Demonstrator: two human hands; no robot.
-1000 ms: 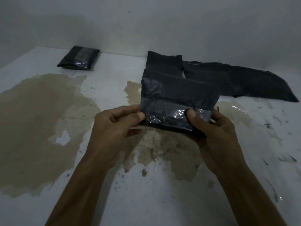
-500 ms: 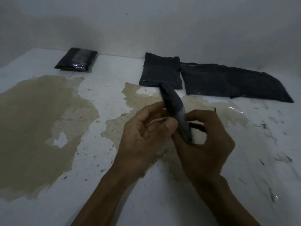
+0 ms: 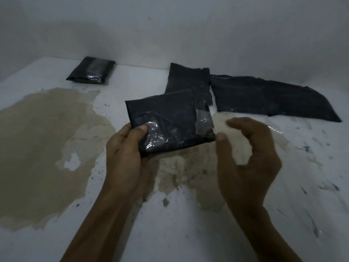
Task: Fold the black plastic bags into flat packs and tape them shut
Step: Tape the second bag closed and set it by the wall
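My left hand grips a folded black plastic pack by its lower left corner, thumb on top. Clear tape shines across the pack's lower face and over its right edge. The pack hangs flat above the stained table. My right hand hovers just right of the pack with its fingers curved and holding nothing; its thumb tip is close to the pack's lower right corner. A taped finished pack lies at the back left. A folded black bag and a longer black bag lie at the back.
The white tabletop carries large brown stains at left and centre and dark paint flecks at right. A strip of clear film glints on the table behind my right hand. A pale wall closes off the back.
The pack was turned over, from held face-on by both hands, through edge-on, to flat with its other face up. My right hand let go; my left hand alone holds it.
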